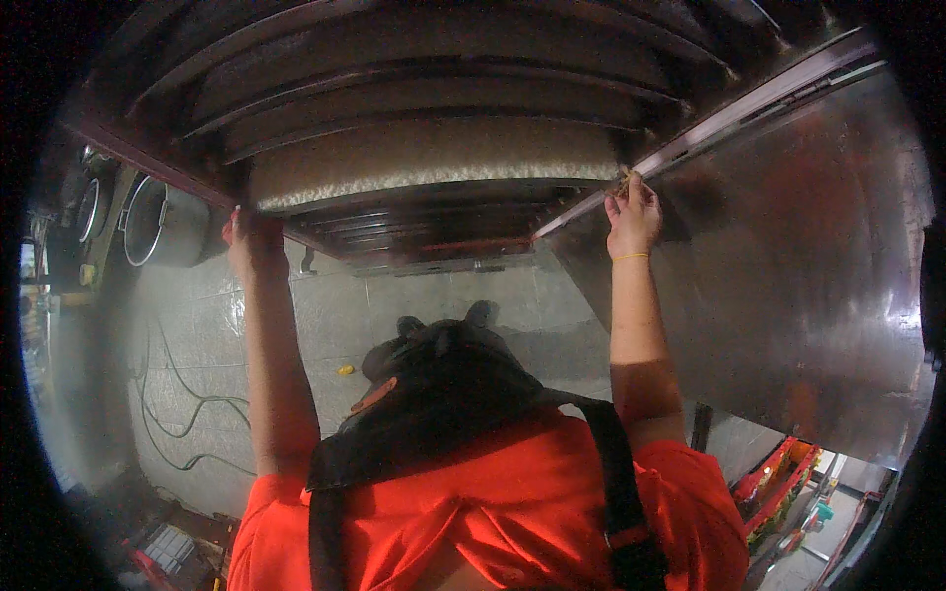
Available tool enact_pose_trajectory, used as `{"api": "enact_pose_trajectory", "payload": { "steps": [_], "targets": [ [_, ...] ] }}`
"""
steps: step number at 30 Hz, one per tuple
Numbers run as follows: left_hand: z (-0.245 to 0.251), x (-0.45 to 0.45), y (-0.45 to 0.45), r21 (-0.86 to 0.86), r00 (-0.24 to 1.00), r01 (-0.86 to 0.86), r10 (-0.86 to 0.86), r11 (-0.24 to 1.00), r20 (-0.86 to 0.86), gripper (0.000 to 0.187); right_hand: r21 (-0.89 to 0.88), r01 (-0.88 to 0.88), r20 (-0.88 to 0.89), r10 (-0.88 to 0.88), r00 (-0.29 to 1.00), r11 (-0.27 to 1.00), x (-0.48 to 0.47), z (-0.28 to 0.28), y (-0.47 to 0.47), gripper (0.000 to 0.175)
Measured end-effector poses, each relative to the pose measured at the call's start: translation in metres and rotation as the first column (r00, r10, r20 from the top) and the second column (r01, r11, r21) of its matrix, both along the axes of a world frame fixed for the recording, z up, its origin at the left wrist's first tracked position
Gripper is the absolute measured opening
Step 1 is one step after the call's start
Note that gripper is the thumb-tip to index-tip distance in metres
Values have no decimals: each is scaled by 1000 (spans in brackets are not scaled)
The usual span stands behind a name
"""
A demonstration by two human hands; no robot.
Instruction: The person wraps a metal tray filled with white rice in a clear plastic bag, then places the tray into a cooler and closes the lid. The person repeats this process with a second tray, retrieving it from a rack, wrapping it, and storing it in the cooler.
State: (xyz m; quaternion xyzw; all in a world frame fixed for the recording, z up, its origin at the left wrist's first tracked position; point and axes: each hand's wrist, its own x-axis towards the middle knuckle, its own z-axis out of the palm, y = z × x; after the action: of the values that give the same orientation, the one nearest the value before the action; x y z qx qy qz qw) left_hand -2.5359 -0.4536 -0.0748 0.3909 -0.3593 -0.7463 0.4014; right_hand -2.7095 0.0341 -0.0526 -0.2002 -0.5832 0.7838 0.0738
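A tall metal cabinet with rows of rack shelves stands before me. One level holds a wide tray or sheet with a pale, crumbly-looking layer along its front edge. My left hand is at the left end of this level, its fingers partly hidden in shadow, so its hold is unclear. At the right end, beside the metal door frame, my right hand has its fingertips together at a small brownish piece, perhaps cloth. A yellow band circles the right wrist.
The cabinet's large metal door stands open on the right. Metal pots stand at the left. A hose lies on the tiled floor, with a small yellow thing nearer my feet. Red crates are at the lower right.
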Motion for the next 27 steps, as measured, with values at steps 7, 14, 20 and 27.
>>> {"api": "enact_pose_trajectory", "payload": {
  "steps": [7, 14, 20, 27],
  "targets": [
    [-30, 18, -14, -64, 987, 117, -124, 991, -102, 20, 16, -69, 10, 68, 998, 998, -6, 0, 13, 30],
    [-41, 12, -26, -23, 979, 201, -202, 979, -12, 17, 76, -75, 84, 69, 994, 994, -23, 8, 13, 24],
    [-27, 7, -12, -20, 993, 102, -103, 995, -64, 13, 230, -57, 17, 54, 998, 972, -24, 12, -1, 26],
    [-26, 6, -5, -53, 974, 183, -188, 982, -126, 14, 259, -320, 209, 271, 940, 911, -39, 4, 24, 31]
  ]
}}
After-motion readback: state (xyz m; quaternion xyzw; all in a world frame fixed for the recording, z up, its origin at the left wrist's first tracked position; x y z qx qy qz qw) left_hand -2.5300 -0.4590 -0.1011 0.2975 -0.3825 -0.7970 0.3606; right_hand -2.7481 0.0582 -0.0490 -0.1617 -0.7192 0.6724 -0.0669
